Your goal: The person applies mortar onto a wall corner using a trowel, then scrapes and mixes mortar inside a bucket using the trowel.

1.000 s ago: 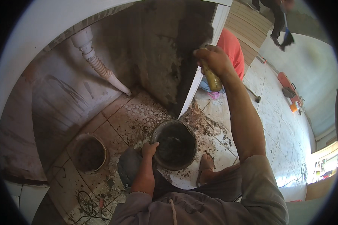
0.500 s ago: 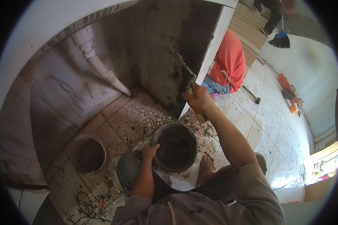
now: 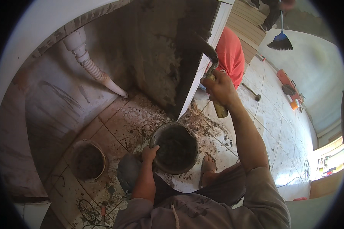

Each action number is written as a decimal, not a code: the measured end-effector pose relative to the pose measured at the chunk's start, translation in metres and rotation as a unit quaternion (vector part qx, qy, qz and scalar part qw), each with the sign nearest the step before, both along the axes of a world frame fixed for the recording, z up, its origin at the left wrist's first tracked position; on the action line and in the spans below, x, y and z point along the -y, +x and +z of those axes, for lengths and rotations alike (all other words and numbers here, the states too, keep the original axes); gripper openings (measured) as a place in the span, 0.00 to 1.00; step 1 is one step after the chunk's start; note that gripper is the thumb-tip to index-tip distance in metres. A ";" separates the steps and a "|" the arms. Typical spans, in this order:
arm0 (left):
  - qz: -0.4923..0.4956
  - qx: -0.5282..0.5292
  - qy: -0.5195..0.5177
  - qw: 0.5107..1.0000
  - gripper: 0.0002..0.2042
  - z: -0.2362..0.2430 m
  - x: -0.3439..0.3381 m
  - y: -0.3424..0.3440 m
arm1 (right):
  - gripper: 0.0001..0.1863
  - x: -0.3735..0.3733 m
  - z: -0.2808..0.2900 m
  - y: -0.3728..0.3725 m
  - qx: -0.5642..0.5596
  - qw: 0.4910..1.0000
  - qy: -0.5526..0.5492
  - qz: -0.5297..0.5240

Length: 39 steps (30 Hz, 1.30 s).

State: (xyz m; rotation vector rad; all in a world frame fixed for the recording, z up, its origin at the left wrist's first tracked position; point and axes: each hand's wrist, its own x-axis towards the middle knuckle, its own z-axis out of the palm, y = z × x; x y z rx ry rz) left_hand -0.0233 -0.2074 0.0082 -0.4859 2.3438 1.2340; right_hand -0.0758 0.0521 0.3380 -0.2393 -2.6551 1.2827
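Head view: the right hand (image 3: 220,88) is closed around a trowel (image 3: 212,72) handle, its loaded blade against the dark plastered wall (image 3: 160,57) above the mortar bucket (image 3: 174,147). The left hand (image 3: 149,153) clasps the bucket's rim. Press the blade flat, I judge, sweeping evenly.

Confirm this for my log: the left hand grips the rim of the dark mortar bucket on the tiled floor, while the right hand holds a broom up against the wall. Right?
Not quite. In the head view the right hand holds a trowel, not a broom, against the wall. The left hand does grip the mortar bucket rim.
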 end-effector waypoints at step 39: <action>-0.003 -0.004 0.021 1.000 0.30 -0.011 0.002 0.001 | 0.22 0.025 -0.057 -0.019 0.023 0.972 0.227 0.054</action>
